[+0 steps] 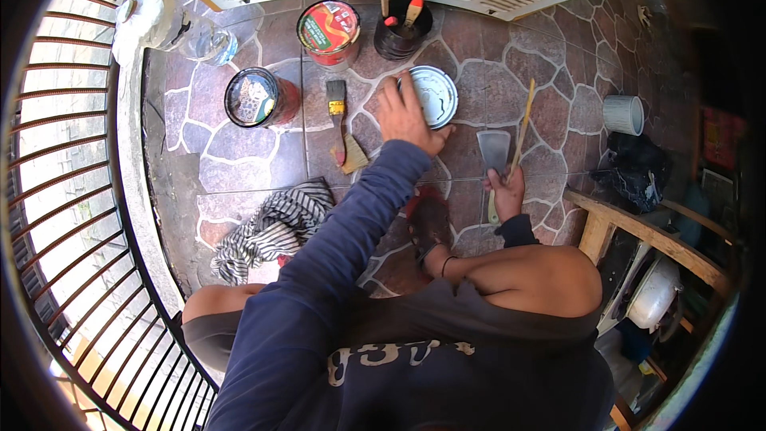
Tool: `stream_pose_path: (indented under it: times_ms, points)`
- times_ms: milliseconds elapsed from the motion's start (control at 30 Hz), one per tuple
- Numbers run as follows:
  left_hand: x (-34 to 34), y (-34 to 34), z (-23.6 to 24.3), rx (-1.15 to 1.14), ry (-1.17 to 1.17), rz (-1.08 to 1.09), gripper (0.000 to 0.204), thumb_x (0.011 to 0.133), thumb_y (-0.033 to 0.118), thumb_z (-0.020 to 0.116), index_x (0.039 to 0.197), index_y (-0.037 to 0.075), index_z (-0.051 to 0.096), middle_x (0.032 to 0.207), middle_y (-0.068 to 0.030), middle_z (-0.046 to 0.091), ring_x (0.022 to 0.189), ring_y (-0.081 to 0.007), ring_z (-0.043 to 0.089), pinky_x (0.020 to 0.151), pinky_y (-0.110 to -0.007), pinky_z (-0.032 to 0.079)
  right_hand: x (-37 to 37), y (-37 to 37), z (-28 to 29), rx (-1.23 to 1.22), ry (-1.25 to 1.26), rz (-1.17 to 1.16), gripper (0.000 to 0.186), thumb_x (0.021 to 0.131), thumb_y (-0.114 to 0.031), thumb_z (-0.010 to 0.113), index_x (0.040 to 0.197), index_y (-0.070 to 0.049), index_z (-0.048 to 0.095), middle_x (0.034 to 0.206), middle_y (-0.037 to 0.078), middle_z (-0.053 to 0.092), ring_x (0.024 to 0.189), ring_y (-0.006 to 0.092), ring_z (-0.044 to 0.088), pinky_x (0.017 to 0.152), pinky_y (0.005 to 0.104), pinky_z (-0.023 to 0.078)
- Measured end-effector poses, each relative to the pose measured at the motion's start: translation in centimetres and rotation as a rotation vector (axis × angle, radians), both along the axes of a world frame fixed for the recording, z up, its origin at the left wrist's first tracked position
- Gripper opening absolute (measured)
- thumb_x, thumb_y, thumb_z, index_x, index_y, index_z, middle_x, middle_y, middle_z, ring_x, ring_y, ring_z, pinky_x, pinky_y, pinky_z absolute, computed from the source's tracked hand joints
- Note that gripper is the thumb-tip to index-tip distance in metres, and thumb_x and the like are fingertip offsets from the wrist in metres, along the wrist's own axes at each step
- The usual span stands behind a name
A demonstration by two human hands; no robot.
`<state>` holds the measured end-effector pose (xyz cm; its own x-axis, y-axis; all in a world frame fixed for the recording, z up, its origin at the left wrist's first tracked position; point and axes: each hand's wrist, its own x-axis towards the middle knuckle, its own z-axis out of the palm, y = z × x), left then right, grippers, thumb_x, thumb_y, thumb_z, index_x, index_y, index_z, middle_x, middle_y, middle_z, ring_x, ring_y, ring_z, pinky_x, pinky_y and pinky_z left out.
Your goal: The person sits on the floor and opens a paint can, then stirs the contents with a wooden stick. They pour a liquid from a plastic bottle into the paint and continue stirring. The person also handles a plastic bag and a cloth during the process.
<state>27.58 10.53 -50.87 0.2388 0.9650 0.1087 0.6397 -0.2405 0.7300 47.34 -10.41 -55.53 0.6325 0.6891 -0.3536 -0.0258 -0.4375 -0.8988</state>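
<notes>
My left hand (405, 116) curls around the near left rim of a round can (433, 97) with a whitish top. In my right hand (508, 191) is a thin wooden stick (524, 121), pinched and pointing away from me. Beside it, a scraper (494, 150) with a broad grey blade has its pale green handle partly hidden by that hand; I cannot tell whether the fingers touch it. To the left of the can, a flat paintbrush (337, 110) lies with its bristles pointing away, its handle end on a scrap of tan material (352, 154).
Two paint cans, one red-and-green-topped (329, 33) and one dark-rimmed (254, 99), stand left. A black container (401, 32) holds brushes. A striped cloth (275, 227) lies near my leg. A white cup (623, 115) and wooden frame (650, 231) are right; a metal railing (76, 164) borders the left.
</notes>
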Motion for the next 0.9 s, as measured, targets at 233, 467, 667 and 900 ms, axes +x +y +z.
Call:
stream_pose_path:
  times_ms: [233,467,667,900]
  points:
    - [-2.6,-0.2,-0.9,0.063,-0.164,-0.123,0.107,0.059,0.032,0.092,0.142,-0.003,0.034,0.134,-0.0272,0.042,0.125,-0.0438,0.046,0.106,-0.047,0.041,0.8,10.4,10.0,-0.230,-0.121,0.365,0.041,0.085,-0.023,0.079,0.098,0.001,0.049,0.065,0.003,0.055,0.049,0.0123,0.057,0.042,0.0280,0.044]
    - [-3.0,0.9,-1.8,-0.015,-0.216,-0.162,0.101,0.060,0.033,0.092,0.139,-0.002,0.041,0.130,-0.0224,0.054,0.124,-0.0386,0.052,0.106,-0.043,0.042,1.0,11.9,11.2,-0.302,-0.202,0.443,0.049,0.079,-0.030,0.082,0.097,0.004,0.052,0.067,0.008,0.060,0.049,0.0118,0.057,0.043,0.0279,0.045]
    - [-3.1,2.0,-1.9,-0.053,-0.208,-0.189,0.091,0.067,0.036,0.089,0.137,-0.003,0.045,0.129,-0.0240,0.056,0.120,-0.0366,0.057,0.103,-0.042,0.045,1.1,11.7,11.0,-0.276,-0.108,0.438,0.049,0.079,-0.027,0.083,0.100,0.006,0.053,0.069,0.008,0.061,0.049,0.0113,0.056,0.043,0.0266,0.044]
    - [-2.7,2.9,-1.9,-0.096,-0.220,-0.204,0.086,0.068,0.029,0.088,0.135,-0.005,0.045,0.123,-0.0249,0.057,0.117,-0.0403,0.056,0.101,-0.043,0.045,1.2,11.7,10.5,-0.263,-0.059,0.436,0.049,0.080,-0.026,0.082,0.103,0.006,0.051,0.071,0.009,0.061,0.048,0.0105,0.054,0.042,0.0256,0.043]
